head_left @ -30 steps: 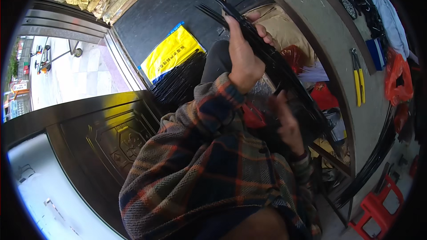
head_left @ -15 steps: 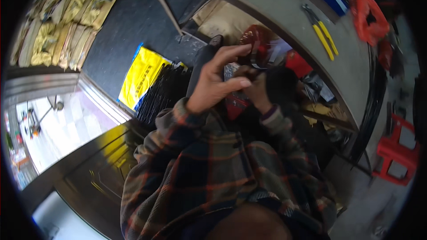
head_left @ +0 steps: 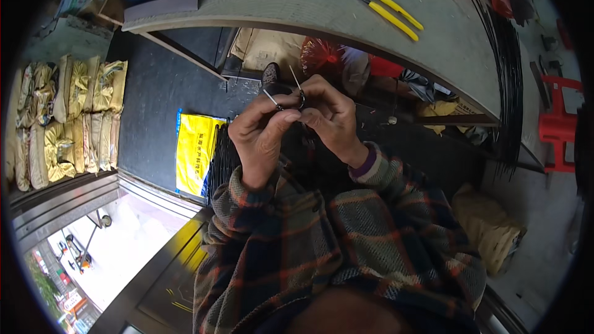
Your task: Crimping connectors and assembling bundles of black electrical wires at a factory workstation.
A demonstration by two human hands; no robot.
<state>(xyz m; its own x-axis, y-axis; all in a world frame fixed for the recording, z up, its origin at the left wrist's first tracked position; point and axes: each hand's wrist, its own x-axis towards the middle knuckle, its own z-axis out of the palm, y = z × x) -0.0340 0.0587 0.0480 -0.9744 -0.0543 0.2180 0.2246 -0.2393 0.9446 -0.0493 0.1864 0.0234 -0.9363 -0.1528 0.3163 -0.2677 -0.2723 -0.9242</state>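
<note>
My left hand (head_left: 258,133) and my right hand (head_left: 332,113) meet in front of my chest, fingers pinched and thumbs nearly touching. Between the fingertips is a small dark looped piece (head_left: 302,98), partly covered by the fingers. One thin pale stick (head_left: 294,75) rises from the right fingertips. A second thin pale stick (head_left: 270,96) pokes out above the left fingers. Whether the sticks and the dark piece are joined cannot be made out.
Beyond the hands, yellow-handled cutting pliers (head_left: 396,15) lie on a grey table (head_left: 266,0). Long black strands (head_left: 508,86) droop off its right end, near a red stool (head_left: 560,124). At left, black strands (head_left: 220,164) lie beside a yellow bag (head_left: 195,154); tied sacks (head_left: 68,120) are stacked farther left.
My left hand, spread earlier, has closed into a pinch beside the right. The two pale sticks now show at the fingertips. The view has turned, bringing more of the table into sight.
</note>
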